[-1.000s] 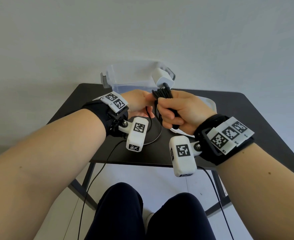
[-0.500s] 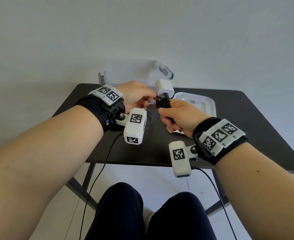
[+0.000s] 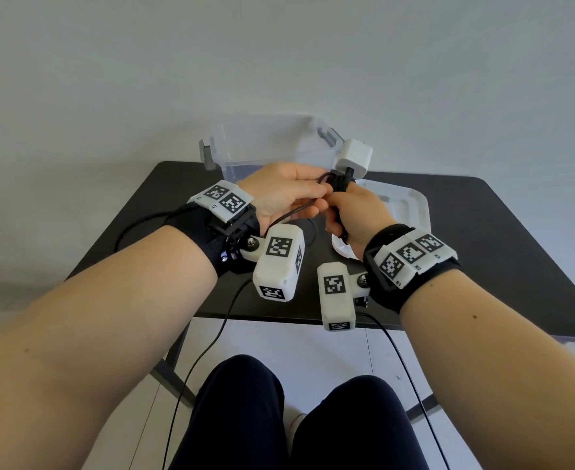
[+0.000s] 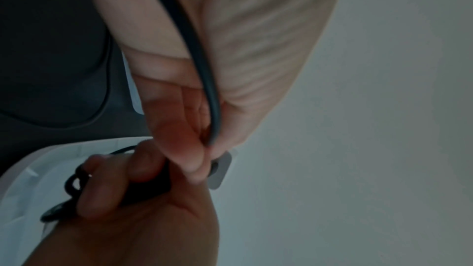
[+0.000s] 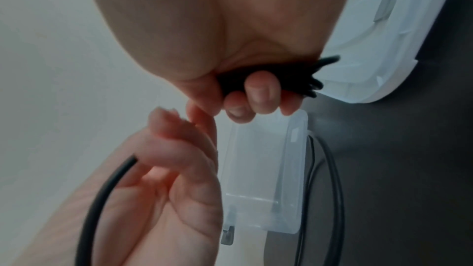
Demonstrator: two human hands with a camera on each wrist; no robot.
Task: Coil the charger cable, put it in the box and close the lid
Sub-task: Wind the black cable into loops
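Presently, right hand (image 3: 353, 215) clamps the coiled cable (image 3: 338, 184); left hand (image 3: 286, 195) fingers pinch its loose tail for winding.

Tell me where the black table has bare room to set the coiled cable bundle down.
The black table shows bare top right of the white plastic lid, out to its right edge, and a smaller patch left of the left hand. The middle is crowded: both hands, the right hand gripping the black charger cable, with the clear plastic box behind.
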